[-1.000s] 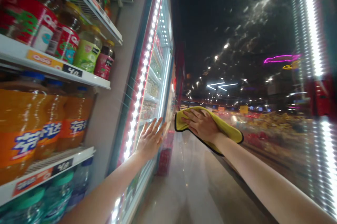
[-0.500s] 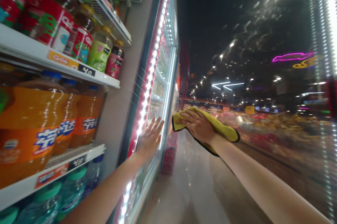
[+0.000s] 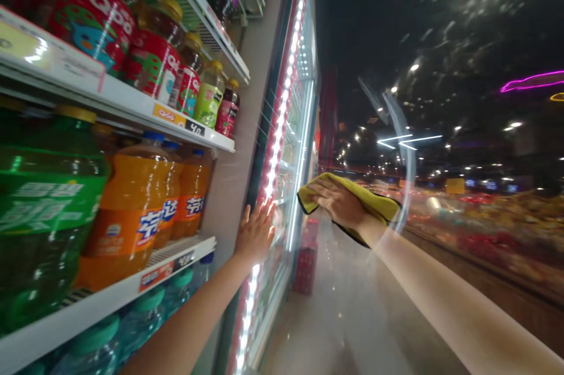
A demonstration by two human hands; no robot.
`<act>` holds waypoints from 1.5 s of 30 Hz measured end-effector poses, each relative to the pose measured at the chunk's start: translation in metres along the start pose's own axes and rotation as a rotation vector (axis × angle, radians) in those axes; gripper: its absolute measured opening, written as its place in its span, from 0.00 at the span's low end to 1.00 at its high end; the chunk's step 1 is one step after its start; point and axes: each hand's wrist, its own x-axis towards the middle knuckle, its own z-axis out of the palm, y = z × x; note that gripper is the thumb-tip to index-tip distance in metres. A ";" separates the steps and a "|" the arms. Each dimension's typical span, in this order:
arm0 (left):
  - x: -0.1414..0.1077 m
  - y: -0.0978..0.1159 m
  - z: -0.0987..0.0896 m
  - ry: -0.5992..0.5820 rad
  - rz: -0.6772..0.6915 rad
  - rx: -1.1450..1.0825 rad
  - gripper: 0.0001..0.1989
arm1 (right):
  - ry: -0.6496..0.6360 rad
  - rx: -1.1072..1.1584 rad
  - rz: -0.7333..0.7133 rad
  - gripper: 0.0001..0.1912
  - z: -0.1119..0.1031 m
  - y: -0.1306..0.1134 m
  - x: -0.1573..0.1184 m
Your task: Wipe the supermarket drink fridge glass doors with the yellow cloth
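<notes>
My right hand [image 3: 335, 201] presses a yellow cloth [image 3: 381, 203] with black edging against a see-through glass pane [image 3: 445, 93]. Its fingers lie over the cloth's left part. A pale curved streak [image 3: 408, 157] shows on the glass around the cloth's right end. To the left, my left hand [image 3: 255, 234] has its fingers spread, in front of the cooler's lit red edge strip [image 3: 282, 110]. Nothing is in it. Whether its palm touches the strip I cannot tell.
Open cooler shelves on the left hold red-labelled Qoo bottles [image 3: 94, 25], orange soda bottles [image 3: 127, 198] and a large green bottle [image 3: 48, 210]. A shelf edge [image 3: 176, 272] juts out near my left forearm. Beyond the glass are a shiny floor [image 3: 326, 322] and blurred produce displays [image 3: 493, 234].
My view has swung left, so the shelves and lights sit further right. The cloth and my right hand shifted slightly right in the picture. The curved streak now shows on the glass.
</notes>
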 end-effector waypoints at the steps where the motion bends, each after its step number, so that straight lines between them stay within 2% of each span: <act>1: -0.002 -0.003 -0.001 -0.009 0.008 0.005 0.31 | 0.041 -0.012 0.067 0.22 0.000 0.002 0.009; 3: -0.006 -0.007 -0.002 -0.020 0.013 0.016 0.30 | 0.122 -0.027 0.213 0.24 0.008 -0.004 0.030; 5: -0.009 -0.008 -0.002 -0.031 0.012 0.027 0.29 | 0.149 -0.008 0.272 0.27 0.027 -0.020 0.042; 6: -0.010 -0.007 -0.003 -0.037 0.007 0.031 0.28 | 0.128 0.015 0.237 0.27 0.038 -0.030 0.043; 8: -0.015 -0.007 -0.005 -0.056 -0.008 0.037 0.27 | 0.035 0.069 0.073 0.26 0.056 -0.046 0.036; 10: -0.021 -0.009 -0.007 -0.082 -0.013 0.038 0.26 | -0.044 0.109 -0.083 0.22 0.064 -0.050 0.026; 11: -0.024 -0.011 -0.008 -0.093 -0.006 0.037 0.26 | -0.059 0.117 -0.122 0.20 0.063 -0.048 0.025; 13: -0.030 -0.017 -0.009 -0.100 0.023 0.035 0.27 | -0.029 0.111 -0.070 0.18 0.055 -0.036 0.037; 16: -0.031 -0.025 -0.011 -0.097 0.055 0.039 0.29 | 0.079 0.084 0.101 0.21 0.034 -0.014 0.084; 18: -0.027 -0.028 -0.014 -0.097 0.049 0.059 0.30 | 0.148 0.080 0.149 0.23 0.024 -0.007 0.123; 21: -0.016 -0.030 -0.023 -0.050 -0.010 0.102 0.29 | 0.185 0.083 0.176 0.25 0.023 -0.012 0.162; 23: -0.010 -0.030 -0.031 0.007 -0.059 0.124 0.30 | 0.176 0.079 0.191 0.26 0.032 -0.021 0.170; 25: -0.007 -0.030 -0.037 0.061 -0.098 0.139 0.33 | 0.162 0.081 0.173 0.26 0.046 -0.034 0.163; 28: -0.009 -0.030 -0.041 0.115 -0.133 0.149 0.36 | 0.157 0.086 0.106 0.25 0.072 -0.064 0.131; 31: -0.015 -0.029 -0.040 0.101 -0.151 0.134 0.37 | 0.151 0.081 0.083 0.25 0.097 -0.103 0.086; 33: -0.019 -0.027 -0.038 0.060 -0.135 0.116 0.37 | 0.120 0.086 0.062 0.24 0.107 -0.119 0.062; 35: -0.020 -0.024 -0.036 0.023 -0.110 0.098 0.37 | 0.066 0.101 -0.005 0.24 0.106 -0.117 0.051; 37: -0.018 -0.021 -0.036 0.010 -0.105 0.088 0.36 | 0.049 0.104 -0.004 0.26 0.094 -0.095 0.057; 39: -0.014 -0.019 -0.036 0.011 -0.116 0.087 0.35 | 0.093 0.087 0.104 0.28 0.076 -0.066 0.074; 41: -0.010 -0.018 -0.038 0.009 -0.125 0.091 0.33 | 0.156 0.062 0.239 0.29 0.064 -0.050 0.088; 43: -0.010 -0.018 -0.039 0.012 -0.126 0.097 0.33 | 0.179 0.049 0.315 0.29 0.066 -0.059 0.088; 45: -0.013 -0.017 -0.041 0.027 -0.121 0.097 0.33 | 0.151 0.042 0.345 0.29 0.082 -0.090 0.070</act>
